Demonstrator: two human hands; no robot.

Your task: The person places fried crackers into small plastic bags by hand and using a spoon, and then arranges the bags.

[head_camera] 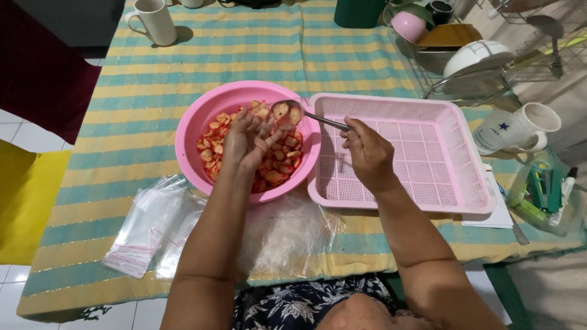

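Covering the surface [257,55] is a green-and-yellow striped cloth, with white floor tiles at the left. The right hand [369,153] has its fingers clamped on a metal spoon [290,112] loaded with red chips over the pink bowl [202,116]. The left hand [244,142] hovers in the bowl, fingers together pinching a clear bag [266,125].

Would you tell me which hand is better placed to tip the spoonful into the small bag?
Right: the right hand holds the spoon, loaded with chips, above the bag in the left hand.
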